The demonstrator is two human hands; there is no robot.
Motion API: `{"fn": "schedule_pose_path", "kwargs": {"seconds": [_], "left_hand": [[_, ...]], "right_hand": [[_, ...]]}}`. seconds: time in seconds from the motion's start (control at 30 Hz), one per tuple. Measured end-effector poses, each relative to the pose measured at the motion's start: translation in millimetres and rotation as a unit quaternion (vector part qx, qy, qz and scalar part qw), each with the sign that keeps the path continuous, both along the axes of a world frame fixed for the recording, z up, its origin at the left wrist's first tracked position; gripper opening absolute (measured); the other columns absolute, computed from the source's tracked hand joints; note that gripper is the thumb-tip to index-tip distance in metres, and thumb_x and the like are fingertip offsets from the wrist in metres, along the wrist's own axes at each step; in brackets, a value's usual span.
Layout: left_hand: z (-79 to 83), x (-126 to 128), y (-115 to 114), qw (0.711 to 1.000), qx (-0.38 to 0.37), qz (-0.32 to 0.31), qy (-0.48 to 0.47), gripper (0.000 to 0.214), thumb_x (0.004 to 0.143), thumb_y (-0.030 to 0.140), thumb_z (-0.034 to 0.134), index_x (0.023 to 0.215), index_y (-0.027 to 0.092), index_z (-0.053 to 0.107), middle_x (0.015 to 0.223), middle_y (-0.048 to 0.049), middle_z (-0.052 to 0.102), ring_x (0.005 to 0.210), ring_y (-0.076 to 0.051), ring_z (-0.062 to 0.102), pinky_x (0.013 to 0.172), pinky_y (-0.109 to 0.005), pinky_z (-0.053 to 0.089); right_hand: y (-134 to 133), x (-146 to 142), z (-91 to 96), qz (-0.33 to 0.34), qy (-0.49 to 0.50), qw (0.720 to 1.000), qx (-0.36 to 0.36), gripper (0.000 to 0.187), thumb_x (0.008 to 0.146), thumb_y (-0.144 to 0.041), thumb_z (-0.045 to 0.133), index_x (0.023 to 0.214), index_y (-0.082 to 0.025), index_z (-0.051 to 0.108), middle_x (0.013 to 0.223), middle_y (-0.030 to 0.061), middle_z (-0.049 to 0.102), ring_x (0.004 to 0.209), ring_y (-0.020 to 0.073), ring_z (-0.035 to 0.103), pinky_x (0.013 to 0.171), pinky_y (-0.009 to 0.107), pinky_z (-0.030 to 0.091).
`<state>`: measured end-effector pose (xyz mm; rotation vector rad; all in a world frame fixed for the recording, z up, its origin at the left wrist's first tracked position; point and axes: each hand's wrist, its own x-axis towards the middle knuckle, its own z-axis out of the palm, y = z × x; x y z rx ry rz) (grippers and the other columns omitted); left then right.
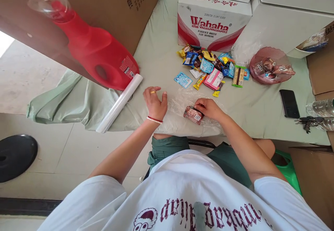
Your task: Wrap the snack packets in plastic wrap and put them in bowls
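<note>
One held packet [192,114], near tablecloth edge [250,132]

The table [250,116] bore clear film [179,101] near its front edge, wrapped snacks [207,66] beyond, and apparently keys [308,121] toward the right edge.

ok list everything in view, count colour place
packet: 1, brown, front
film: some, clear, around packet
snacks: many, mixed, centre
bowl: 1, pink, beside snacks
phone: 1, black, right
bottles: 2, clear, right
keys: bunch, dark, beside bottles
jug: 1, red, left
roll: 1, whitish, beside jug
printed box: 1, red-white, behind snacks
plain boxes: several, white, back
carton: 1, brown, left
tablecloth: 1, green, underneath
stool: 1, green, right
disc: 1, black, left
shirt: 1, white, bottom
left hand: 1, beside film
right hand: 1, on packet
</note>
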<state>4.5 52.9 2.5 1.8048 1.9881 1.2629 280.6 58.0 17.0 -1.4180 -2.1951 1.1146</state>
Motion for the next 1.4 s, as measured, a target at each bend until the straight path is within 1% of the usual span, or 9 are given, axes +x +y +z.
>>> {"fn": "schedule_pose_path", "kwargs": {"seconds": [0.07, 0.2, 0.27, 0.5, 0.63, 0.8, 1.1, 1.27, 1.4], "left_hand": [[15.2, 5.7, -13.2, 0.997, 0.047, -0.035, 0.054, 0.028, 0.097, 0.038, 0.060, 0.119, 0.021, 0.064, 0.127, -0.0145, 0.063, 0.136, -0.033, 0.053, 0.118, -0.054, 0.036], [30.3, 32.8, -45.8, 0.933, 0.007, -0.328, 0.146, 0.031, 0.102, 0.035, 0.050, 0.124, 0.026, 0.069, 0.126, -0.0094, 0.072, 0.132, -0.029, 0.060, 0.113, -0.049, 0.039], [25.1, 48.1, -54.1, 0.908, -0.042, -0.383, 0.166, 0.036, 0.104, 0.033, 0.044, 0.129, 0.026, 0.070, 0.130, -0.0099, 0.074, 0.129, -0.028, 0.063, 0.108, -0.047, 0.041], [-1.9, 62.9, -52.3, 0.917, -0.096, -0.352, 0.162, 0.040, 0.104, 0.025, 0.045, 0.135, 0.028, 0.070, 0.139, -0.0073, 0.072, 0.130, -0.027, 0.061, 0.107, -0.048, 0.039], [-1.8, 62.5, -54.1, 0.920, -0.078, -0.334, 0.187, 0.039, 0.102, 0.023, 0.050, 0.134, 0.031, 0.071, 0.138, -0.0046, 0.073, 0.134, -0.028, 0.057, 0.107, -0.049, 0.038], [0.2, 66.4, -56.3, 0.923, -0.063, -0.315, 0.210, 0.036, 0.103, 0.024, 0.051, 0.132, 0.031, 0.072, 0.137, -0.0025, 0.073, 0.129, -0.028, 0.057, 0.101, -0.048, 0.038], [3.5, 71.4, -59.0, 0.921, -0.080, -0.315, 0.213, 0.034, 0.102, 0.021, 0.050, 0.123, 0.030, 0.075, 0.133, -0.0048, 0.075, 0.106, -0.027, 0.062, 0.087, -0.046, 0.042], [-8.4, 61.4, -51.3, 0.919, -0.140, -0.368, 0.028, 0.030, 0.095, 0.018, 0.050, 0.090, 0.022, 0.079, 0.106, -0.0100, 0.080, 0.107, -0.028, 0.067, 0.096, -0.047, 0.050], [-20.2, 36.0, -36.5, 0.892, -0.198, -0.291, -0.284, 0.031, 0.085, 0.030, 0.062, 0.109, 0.020, 0.078, 0.114, -0.0102, 0.078, 0.111, -0.027, 0.071, 0.100, -0.045, 0.054]], "right_hand": [[2.1, 1.0, -2.0, -0.019, 0.003, 1.000, -0.020, 0.021, 0.096, -0.031, 0.055, 0.090, -0.017, 0.070, 0.080, 0.0022, 0.070, 0.073, 0.0161, 0.059, 0.069, 0.027, 0.039], [1.3, 0.1, -3.4, -0.017, 0.002, 1.000, -0.009, 0.019, 0.095, -0.030, 0.055, 0.090, -0.018, 0.069, 0.081, 0.0023, 0.070, 0.074, 0.0163, 0.059, 0.070, 0.027, 0.040], [0.8, 0.6, -3.4, -0.006, -0.009, 1.000, 0.002, 0.017, 0.095, -0.028, 0.057, 0.091, -0.018, 0.070, 0.085, 0.0030, 0.071, 0.076, 0.0163, 0.060, 0.071, 0.027, 0.041], [13.2, 22.6, -4.5, -0.112, -0.161, 0.974, 0.108, 0.031, 0.101, -0.040, 0.055, 0.110, -0.017, 0.074, 0.106, 0.0139, 0.071, 0.102, 0.0272, 0.060, 0.087, 0.036, 0.047], [19.9, 25.5, -6.1, -0.159, -0.252, 0.953, 0.048, 0.046, 0.088, -0.043, 0.075, 0.125, -0.016, 0.069, 0.110, 0.0142, 0.071, 0.106, 0.0296, 0.058, 0.088, 0.036, 0.046], [24.5, 24.8, -4.6, -0.169, -0.114, 0.976, -0.079, 0.017, 0.087, -0.028, 0.063, 0.096, -0.016, 0.071, 0.075, 0.0001, 0.062, 0.072, 0.0157, 0.054, 0.068, 0.026, 0.039], [-19.6, -3.7, 29.4, -0.073, -0.008, 0.996, 0.057, 0.018, 0.095, -0.022, 0.054, 0.102, -0.019, 0.070, 0.090, 0.0028, 0.065, 0.080, 0.0164, 0.059, 0.074, 0.027, 0.044], [-66.7, -40.7, 17.4, -0.018, -0.151, 0.979, 0.138, 0.037, 0.106, -0.022, 0.043, 0.135, -0.020, 0.066, 0.116, 0.0119, 0.067, 0.101, 0.0229, 0.063, 0.080, 0.031, 0.048], [-83.2, -45.8, 2.4, 0.005, -0.219, 0.960, 0.174, 0.047, 0.105, -0.019, 0.046, 0.150, -0.020, 0.057, 0.121, 0.0137, 0.067, 0.111, 0.0279, 0.060, 0.088, 0.036, 0.050]]}}
